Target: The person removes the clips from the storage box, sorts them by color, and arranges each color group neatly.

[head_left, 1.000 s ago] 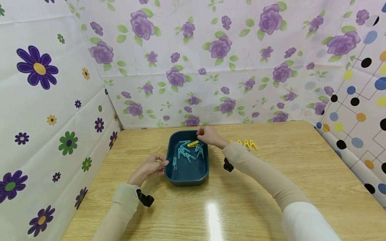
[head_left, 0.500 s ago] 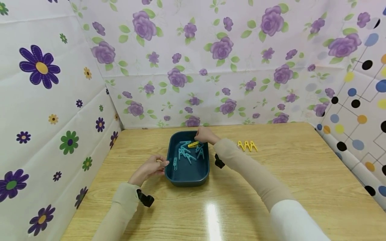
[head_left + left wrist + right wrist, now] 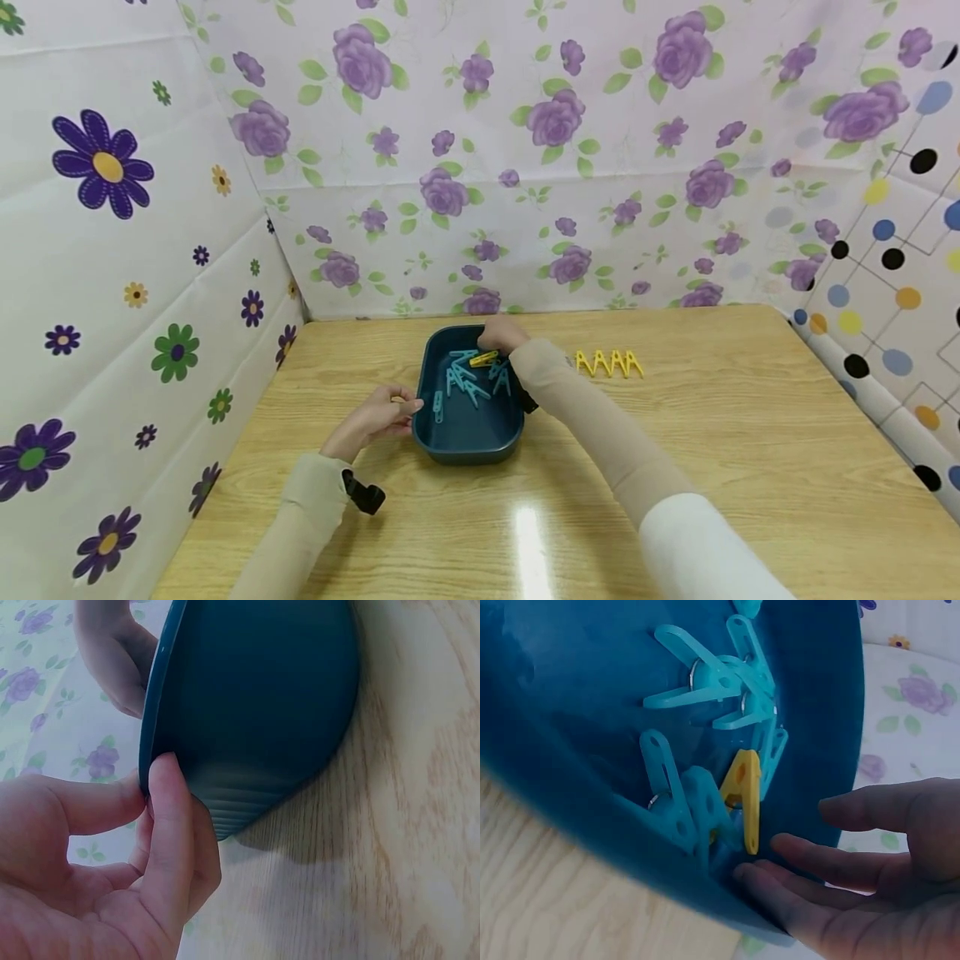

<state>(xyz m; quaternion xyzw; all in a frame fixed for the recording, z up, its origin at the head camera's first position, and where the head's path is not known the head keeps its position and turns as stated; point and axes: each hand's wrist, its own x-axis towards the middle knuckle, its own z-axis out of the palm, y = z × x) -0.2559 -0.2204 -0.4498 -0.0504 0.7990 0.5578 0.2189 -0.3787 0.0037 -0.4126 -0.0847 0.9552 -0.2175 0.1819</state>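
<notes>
A dark blue plastic bin [image 3: 467,437] stands on the table, holding several teal clothespins [image 3: 459,379] and a yellow clothespin [image 3: 483,359]. My left hand [image 3: 378,414] pinches the bin's left rim between thumb and fingers; the left wrist view shows this grip on the bin wall [image 3: 262,690]. At the far right corner, my right hand [image 3: 504,333] reaches over the rim. In the right wrist view its fingers [image 3: 810,859] are extended and spread, holding nothing. The fingertips lie close to the yellow clothespin [image 3: 741,799], which leans among teal ones [image 3: 667,787].
Several yellow clothespins [image 3: 609,363] stand in a row on the wooden table [image 3: 712,433], right of the bin. A flowered cloth [image 3: 525,183] hangs behind the table's far edge. Patterned cloths also hang at both sides.
My right hand has shifted slightly left, further over the bin, and its forearm has swung left, uncovering more of the yellow clothespin row. The left hand keeps its hold on the rim.
</notes>
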